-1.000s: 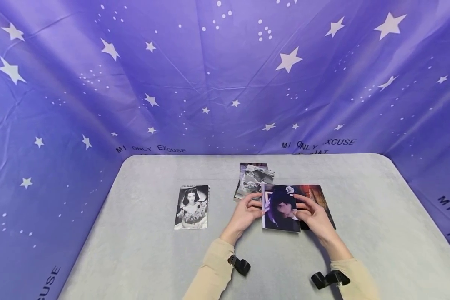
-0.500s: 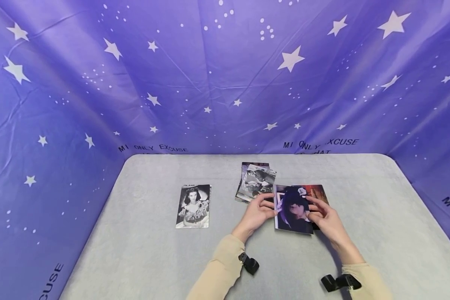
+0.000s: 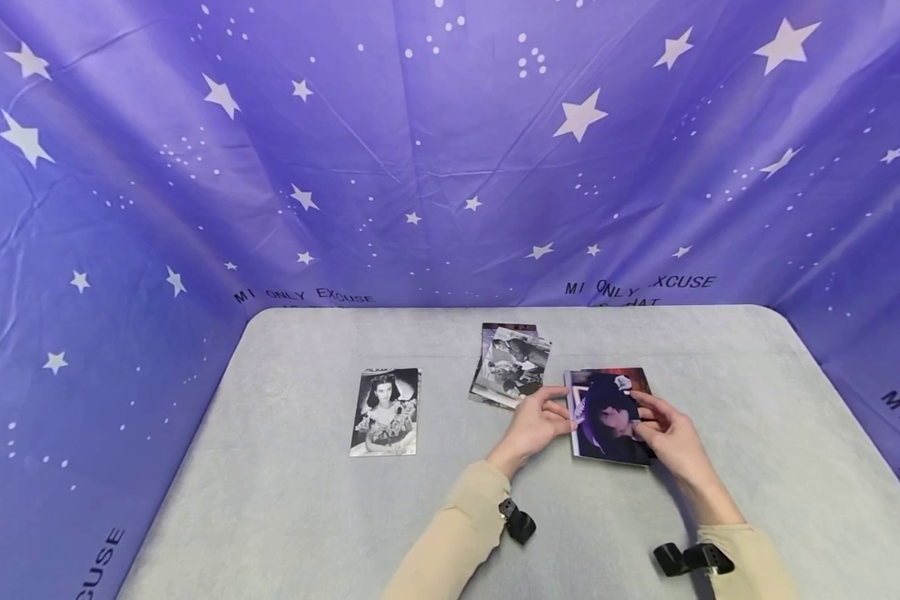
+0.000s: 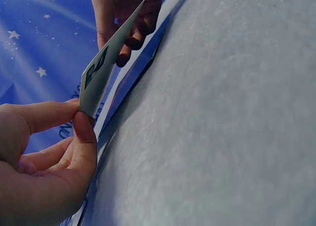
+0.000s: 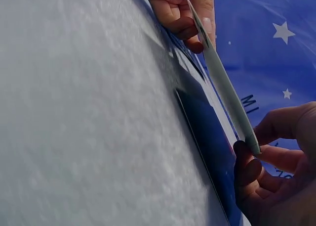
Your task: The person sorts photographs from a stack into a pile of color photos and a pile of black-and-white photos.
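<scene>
A purple and dark photo card showing a figure with a white flower is held between my two hands. My left hand pinches its left edge between thumb and finger. At the opposite edge, my right hand grips it the same way. In the left wrist view, the pale back of the photo card bears a dark print and is raised off the table. Below it lies another photo with red-orange tones, mostly covered in the head view; the right wrist view shows this dark lower photo flat on the table.
A loose pile of photos, a black-and-white one on top, lies behind my left hand. Farther left is a neater stack with a black-and-white portrait. The grey table ends at a purple star-patterned curtain.
Both hands have carried the purple photo card to the right, over the red-orange photo, which is now more covered. More of the middle pile is exposed.
</scene>
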A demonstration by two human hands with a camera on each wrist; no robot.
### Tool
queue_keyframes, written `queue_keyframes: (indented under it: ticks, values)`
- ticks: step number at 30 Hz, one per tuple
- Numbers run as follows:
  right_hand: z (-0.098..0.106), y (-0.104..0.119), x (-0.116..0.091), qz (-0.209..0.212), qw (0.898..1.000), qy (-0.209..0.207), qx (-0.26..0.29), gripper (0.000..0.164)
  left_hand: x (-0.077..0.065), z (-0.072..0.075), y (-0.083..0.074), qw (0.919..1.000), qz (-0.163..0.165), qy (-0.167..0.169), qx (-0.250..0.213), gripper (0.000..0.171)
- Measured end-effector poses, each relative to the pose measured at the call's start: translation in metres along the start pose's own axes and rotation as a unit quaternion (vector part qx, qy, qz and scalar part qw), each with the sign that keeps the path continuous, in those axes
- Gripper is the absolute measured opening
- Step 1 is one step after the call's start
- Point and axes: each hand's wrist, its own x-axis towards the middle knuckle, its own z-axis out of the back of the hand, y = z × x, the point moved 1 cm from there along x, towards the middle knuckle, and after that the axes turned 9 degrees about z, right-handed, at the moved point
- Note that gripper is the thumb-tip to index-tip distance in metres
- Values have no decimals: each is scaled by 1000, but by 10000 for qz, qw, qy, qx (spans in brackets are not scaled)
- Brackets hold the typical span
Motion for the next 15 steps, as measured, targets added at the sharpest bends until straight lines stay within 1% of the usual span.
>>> queue_keyframes:
  ticks: [3, 8, 15]
  values:
    - [4, -2, 0, 20, 9998, 20, -211, 47, 3, -5, -1, 9998, 13, -66, 193, 55]
    - [9, -5, 0, 36, 9992, 6, -403, 45, 8, -13, 0, 9992, 61, -158, 353, 54]
    - [17, -9, 0, 130, 9977, -39, -663, 41, 15, -20, -3, 9990, 134, -196, 392, 53]
